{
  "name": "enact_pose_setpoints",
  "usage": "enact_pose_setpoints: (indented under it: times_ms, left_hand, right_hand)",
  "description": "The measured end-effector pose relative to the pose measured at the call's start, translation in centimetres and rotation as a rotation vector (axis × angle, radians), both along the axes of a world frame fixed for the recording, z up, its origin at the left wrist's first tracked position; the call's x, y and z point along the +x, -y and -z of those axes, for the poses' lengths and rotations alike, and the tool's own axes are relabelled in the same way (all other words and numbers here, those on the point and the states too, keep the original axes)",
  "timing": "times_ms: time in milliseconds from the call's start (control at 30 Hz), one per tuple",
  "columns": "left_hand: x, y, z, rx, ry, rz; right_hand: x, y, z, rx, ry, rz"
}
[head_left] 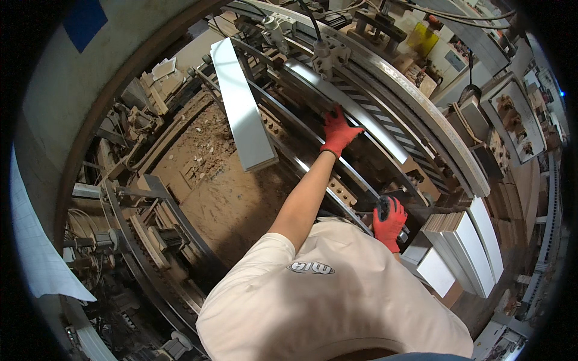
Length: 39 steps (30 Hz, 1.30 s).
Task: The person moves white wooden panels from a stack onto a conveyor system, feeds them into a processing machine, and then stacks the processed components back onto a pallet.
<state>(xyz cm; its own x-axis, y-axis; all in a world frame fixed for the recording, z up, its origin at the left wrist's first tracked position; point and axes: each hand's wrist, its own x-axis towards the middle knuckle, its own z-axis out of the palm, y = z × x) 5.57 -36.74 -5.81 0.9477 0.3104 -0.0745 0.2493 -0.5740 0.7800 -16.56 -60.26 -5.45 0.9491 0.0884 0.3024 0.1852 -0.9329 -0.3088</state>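
My left hand [339,132], in a red glove, reaches forward at arm's length and lies with spread fingers on a shiny metal rail [355,108] of a long woodworking machine. It grips nothing. My right hand [389,221], also in a red glove, is close to my body and closed around a black knob [382,206] on the machine's near rail. A long white board [241,108] lies across the machine frame, to the left of my left hand and apart from it.
White boards [472,243] are stacked on edge at the right, beside my right hand. Sawdust and wood chips [220,180] cover the floor under the frame. A chain track [150,234] and motors sit at the lower left. Cables and clamps [328,54] stand over the far rails.
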Motion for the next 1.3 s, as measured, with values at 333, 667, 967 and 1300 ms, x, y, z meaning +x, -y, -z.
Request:
enact_pose_setpoints:
  times_ms: [333,667,967,1300]
  left_hand:
    - [0.7,-0.1,2.2,0.061,0.093,0.019]
    - [1.1,-0.4,2.8,0.046,0.09,0.0]
    - [0.7,0.1,3.1,-0.755,0.207,-0.062]
    - [-15.4,-2.1,-10.3,-0.852,0.134,-0.384]
  right_hand:
    - [3.8,-0.8,-0.1,0.801,-0.063,0.081]
    - [11.2,-3.2,1.0,1.005,-0.003,0.284]
    - [9.8,-3.9,-2.7,1.548,-0.149,0.226]
    - [-1.1,1.3,-2.5,1.144,-0.264,0.072]
